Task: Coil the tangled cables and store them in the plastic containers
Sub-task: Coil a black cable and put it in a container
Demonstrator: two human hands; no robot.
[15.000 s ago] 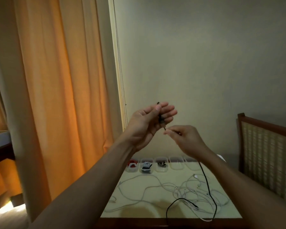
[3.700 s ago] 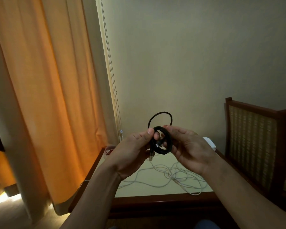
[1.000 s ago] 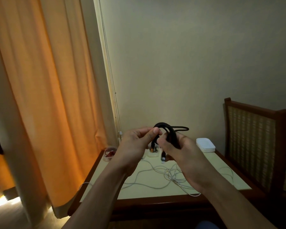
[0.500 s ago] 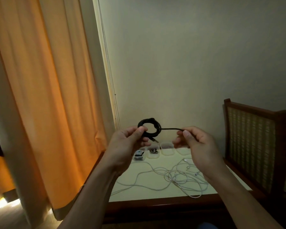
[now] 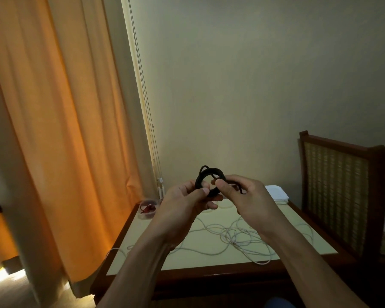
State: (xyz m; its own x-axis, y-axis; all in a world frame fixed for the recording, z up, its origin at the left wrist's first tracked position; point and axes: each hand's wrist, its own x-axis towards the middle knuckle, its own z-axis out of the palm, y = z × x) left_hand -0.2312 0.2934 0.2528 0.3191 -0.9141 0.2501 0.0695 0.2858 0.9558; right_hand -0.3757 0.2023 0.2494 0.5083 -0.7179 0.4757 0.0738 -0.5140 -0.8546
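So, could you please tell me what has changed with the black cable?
The black cable, first hanging loose to the table, is now a coil pinched by left hand and right hand, which came back in after pulling its tail. White cables stay tangled.

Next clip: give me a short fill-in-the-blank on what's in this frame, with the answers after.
The left hand and right hand hold a coiled cable that is ____ in colour.
The tangled cables on the table are ____.
The plastic container at the table's far left corner holds a ____ cable.
Answers: black; white; red.
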